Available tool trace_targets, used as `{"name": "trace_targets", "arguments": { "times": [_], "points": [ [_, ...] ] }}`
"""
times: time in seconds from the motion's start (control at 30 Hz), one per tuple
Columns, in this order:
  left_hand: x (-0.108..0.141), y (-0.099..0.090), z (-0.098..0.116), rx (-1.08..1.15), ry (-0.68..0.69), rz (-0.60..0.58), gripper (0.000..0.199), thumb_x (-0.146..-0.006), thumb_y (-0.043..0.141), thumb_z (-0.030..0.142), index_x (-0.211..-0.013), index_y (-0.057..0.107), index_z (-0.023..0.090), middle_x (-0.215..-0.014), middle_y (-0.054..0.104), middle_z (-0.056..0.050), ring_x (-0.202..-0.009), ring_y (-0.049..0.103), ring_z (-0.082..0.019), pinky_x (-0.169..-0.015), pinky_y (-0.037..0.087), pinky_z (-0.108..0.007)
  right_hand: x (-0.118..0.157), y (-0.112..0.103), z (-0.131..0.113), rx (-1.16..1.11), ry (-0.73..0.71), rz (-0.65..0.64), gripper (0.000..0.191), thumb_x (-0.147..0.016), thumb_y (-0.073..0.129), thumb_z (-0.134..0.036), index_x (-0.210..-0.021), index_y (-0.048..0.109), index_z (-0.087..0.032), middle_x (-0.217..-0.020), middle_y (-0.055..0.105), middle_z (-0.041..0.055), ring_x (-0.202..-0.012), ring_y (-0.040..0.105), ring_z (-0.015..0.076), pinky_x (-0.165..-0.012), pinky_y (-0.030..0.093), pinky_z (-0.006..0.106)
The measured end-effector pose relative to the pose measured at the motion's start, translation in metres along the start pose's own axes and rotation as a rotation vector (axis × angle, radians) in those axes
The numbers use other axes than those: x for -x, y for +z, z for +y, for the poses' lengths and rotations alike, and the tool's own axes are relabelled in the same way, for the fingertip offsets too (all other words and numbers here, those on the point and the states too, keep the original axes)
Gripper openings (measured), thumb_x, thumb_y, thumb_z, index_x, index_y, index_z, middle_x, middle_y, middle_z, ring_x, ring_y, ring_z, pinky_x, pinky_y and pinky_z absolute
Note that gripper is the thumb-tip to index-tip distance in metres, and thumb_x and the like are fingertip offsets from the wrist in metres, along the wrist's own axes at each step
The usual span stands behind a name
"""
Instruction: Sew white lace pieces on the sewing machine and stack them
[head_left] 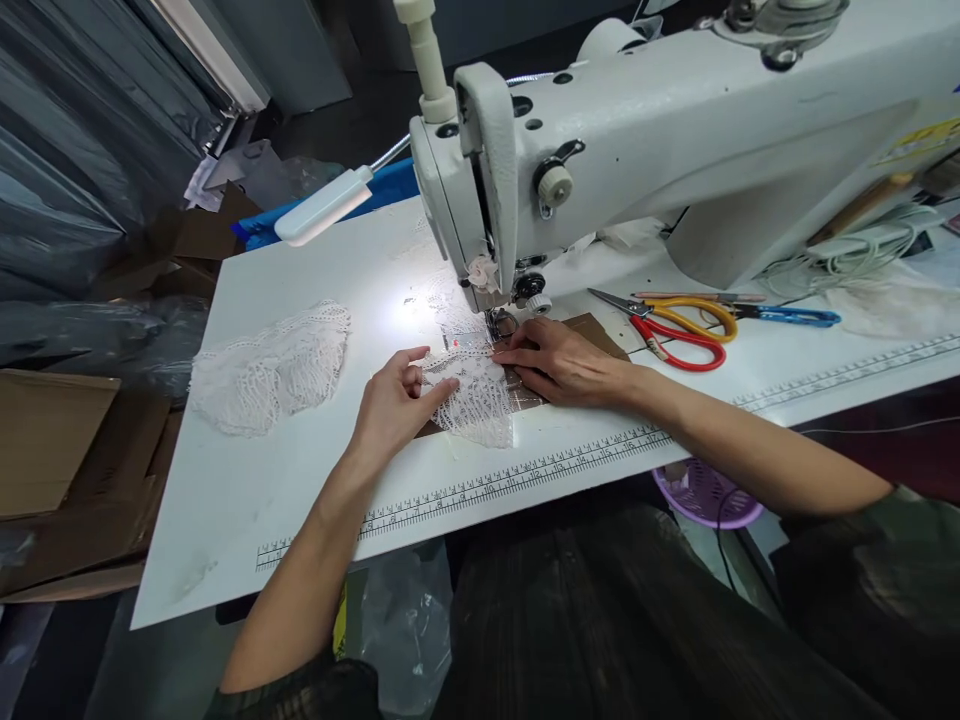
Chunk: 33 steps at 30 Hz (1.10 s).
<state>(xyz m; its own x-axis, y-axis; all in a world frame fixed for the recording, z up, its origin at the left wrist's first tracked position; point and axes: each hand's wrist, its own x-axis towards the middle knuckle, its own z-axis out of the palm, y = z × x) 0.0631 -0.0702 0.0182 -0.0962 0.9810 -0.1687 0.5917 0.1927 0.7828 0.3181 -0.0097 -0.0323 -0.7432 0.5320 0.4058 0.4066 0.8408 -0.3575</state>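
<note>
A piece of white lace [476, 400] lies on the sewing machine bed, its upper edge close in front of the presser foot [496, 322]. My left hand [397, 400] grips the lace at its left side, thumb on top and fingers curled at the edge. At the right upper corner of the lace, my right hand [562, 365] presses the edge with its fingertips held together, just beside the foot of the sewing machine [600, 130]. More lace shows behind the needle area. Under the lace and my right hand is a brown plate [592, 335].
Another white lace piece [274, 370] lies on the left of the table [202, 520]. Scissors with red and yellow handles [679, 335] and a blue-handled tool [795, 316] lie at right. A lamp [324, 208] shines over the table. A purple basket [709, 495] stands below; cardboard boxes [56, 440] are at left.
</note>
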Motion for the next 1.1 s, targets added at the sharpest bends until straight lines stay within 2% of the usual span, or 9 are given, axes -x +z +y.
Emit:
{"name": "trace_targets", "arguments": {
  "times": [0.13,0.27,0.5,0.77,0.97,1.1],
  "points": [
    [-0.001,0.002,-0.001,-0.038,0.006,-0.015,0.073,-0.074,0.077,0.05,-0.135,0.057,0.015,-0.066,0.047,0.007,-0.058,0.045,-0.012,-0.056,0.037,-0.025,0.001,0.0,-0.003,0.01,0.024,-0.009,0.036,-0.099,0.044,-0.025,-0.126,0.068,-0.018,-0.119,0.06,0.0151,-0.111,0.054,0.0271,-0.1,0.05,0.049],
    [-0.001,0.002,-0.002,-0.081,0.025,-0.018,0.069,-0.076,0.075,0.048,-0.135,0.057,0.016,-0.065,0.046,0.007,-0.057,0.044,-0.012,-0.055,0.038,-0.026,0.001,-0.002,-0.005,-0.014,0.063,-0.028,0.037,-0.099,0.044,-0.026,-0.128,0.066,-0.022,-0.12,0.061,0.0136,-0.113,0.054,0.0275,-0.101,0.049,0.051],
    [0.002,-0.001,0.001,-0.107,0.016,-0.034,0.069,-0.077,0.074,0.048,-0.135,0.057,0.016,-0.064,0.042,0.007,-0.058,0.046,-0.013,-0.054,0.037,-0.027,0.002,-0.01,-0.006,-0.127,0.119,0.006,0.04,-0.099,0.044,-0.023,-0.131,0.067,-0.018,-0.112,0.065,0.0137,-0.102,0.06,0.0232,-0.095,0.053,0.044],
    [0.003,-0.001,0.001,-0.125,0.024,-0.033,0.071,-0.079,0.074,0.047,-0.139,0.053,0.015,-0.067,0.045,0.006,-0.06,0.048,-0.013,-0.055,0.038,-0.027,0.004,-0.02,-0.011,-0.087,-0.034,-0.139,0.035,-0.095,0.052,-0.026,-0.122,0.074,-0.027,-0.112,0.066,0.0094,-0.109,0.057,0.0247,-0.099,0.048,0.045],
    [0.001,0.0,-0.003,-0.115,0.027,-0.04,0.07,-0.08,0.072,0.048,-0.14,0.052,0.017,-0.066,0.045,0.007,-0.059,0.048,-0.013,-0.056,0.043,-0.027,0.004,-0.019,-0.014,-0.061,-0.003,-0.156,0.035,-0.093,0.054,-0.025,-0.122,0.075,-0.028,-0.117,0.064,0.0103,-0.115,0.056,0.0271,-0.102,0.046,0.048],
    [0.001,0.001,-0.003,-0.102,0.035,-0.003,0.071,-0.081,0.072,0.047,-0.141,0.051,0.016,-0.067,0.048,0.006,-0.06,0.048,-0.013,-0.058,0.043,-0.028,0.003,-0.019,-0.016,-0.071,0.028,-0.159,0.035,-0.093,0.053,-0.027,-0.121,0.075,-0.028,-0.117,0.065,0.0106,-0.116,0.056,0.0279,-0.102,0.046,0.049]
  ]
}}
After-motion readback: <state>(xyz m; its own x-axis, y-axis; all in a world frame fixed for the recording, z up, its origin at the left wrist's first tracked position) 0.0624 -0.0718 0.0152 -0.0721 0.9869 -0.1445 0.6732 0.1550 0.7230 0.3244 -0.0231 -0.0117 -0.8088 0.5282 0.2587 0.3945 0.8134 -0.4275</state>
